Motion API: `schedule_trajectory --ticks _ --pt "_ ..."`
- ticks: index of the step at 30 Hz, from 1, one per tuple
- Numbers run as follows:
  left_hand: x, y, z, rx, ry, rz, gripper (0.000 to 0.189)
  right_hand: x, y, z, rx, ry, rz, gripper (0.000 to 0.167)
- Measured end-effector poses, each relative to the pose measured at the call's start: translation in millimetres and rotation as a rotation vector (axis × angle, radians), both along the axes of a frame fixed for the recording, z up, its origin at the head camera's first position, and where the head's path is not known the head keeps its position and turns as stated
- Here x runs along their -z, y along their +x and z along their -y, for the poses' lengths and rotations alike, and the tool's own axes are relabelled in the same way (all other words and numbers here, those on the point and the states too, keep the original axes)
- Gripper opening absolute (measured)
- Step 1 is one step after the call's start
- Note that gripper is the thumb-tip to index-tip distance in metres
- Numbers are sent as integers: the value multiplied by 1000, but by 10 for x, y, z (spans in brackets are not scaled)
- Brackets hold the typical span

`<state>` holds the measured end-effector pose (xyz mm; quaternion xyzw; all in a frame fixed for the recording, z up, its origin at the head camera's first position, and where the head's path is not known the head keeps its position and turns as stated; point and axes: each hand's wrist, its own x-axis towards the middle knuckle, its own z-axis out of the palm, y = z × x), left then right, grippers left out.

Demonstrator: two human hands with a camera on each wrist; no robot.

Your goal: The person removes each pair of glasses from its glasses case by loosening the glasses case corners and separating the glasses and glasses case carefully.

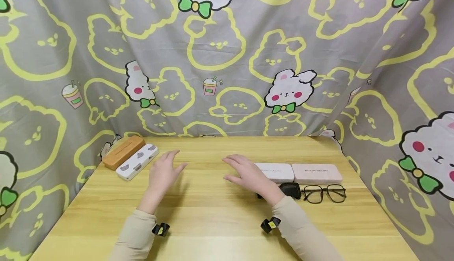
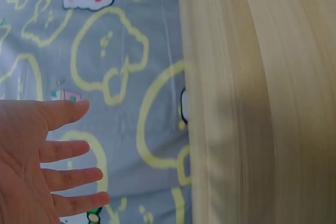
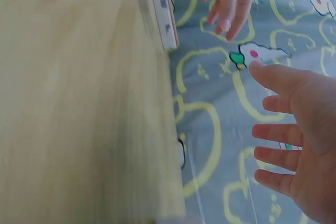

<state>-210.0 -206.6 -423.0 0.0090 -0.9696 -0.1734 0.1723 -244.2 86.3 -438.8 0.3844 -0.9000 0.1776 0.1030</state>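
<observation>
My left hand (image 1: 164, 176) hovers above the left-middle of the table, fingers extended and holding nothing. It is nearest to a white glasses case with grey patches (image 1: 137, 161), which lies beside a brown case (image 1: 124, 151). Over the right-middle, my right hand (image 1: 250, 174) also has its fingers apart and nothing in them. Near that hand lie a white case (image 1: 276, 171) and a pink case (image 1: 317, 173), end to end. In front of them are dark sunglasses (image 1: 291, 190), partly hidden by the right wrist, and black-framed eyeglasses (image 1: 324, 193).
The wooden table (image 1: 213, 221) backs onto a grey curtain (image 1: 220, 56) printed with yellow outlines and white cartoon animals. The curtain also hangs along both sides. Each wrist wears a small black camera, such as the left one (image 1: 161, 229).
</observation>
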Motion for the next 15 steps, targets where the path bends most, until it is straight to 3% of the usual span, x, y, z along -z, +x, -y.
schedule_trajectory --ticks 7,15 --pt "29 52 298 -58 0 81 64 19 -7 219 -14 10 -3 65" --pt "70 70 664 -71 54 148 73 21 -105 468 -20 60 -9 68"
